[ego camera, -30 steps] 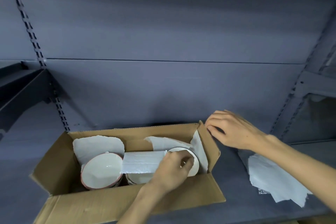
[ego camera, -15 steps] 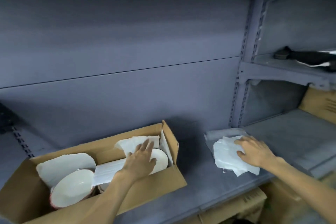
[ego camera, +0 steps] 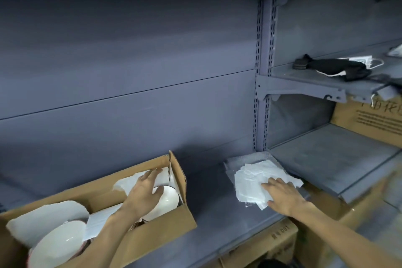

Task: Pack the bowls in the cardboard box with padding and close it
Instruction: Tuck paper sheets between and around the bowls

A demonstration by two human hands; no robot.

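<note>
An open cardboard box sits on the grey shelf at the lower left. Inside stand white bowls: one at the left end and one at the right end, with white padding sheets around and between them. My left hand reaches into the box with its fingers spread, resting flat over the right bowl and the padding behind it. My right hand lies flat, fingers apart, on a loose pile of white padding paper on the shelf to the right of the box.
A bubble-wrap sheet lies under the paper pile. A slotted upright divides the shelving. The upper right shelf holds a black strap and face masks. A printed carton stands at the right; more cartons sit below the shelf.
My right hand has left the box's right flap and come down on the paper pile. My left hand has opened flat over the right bowl. The view has swung right.
</note>
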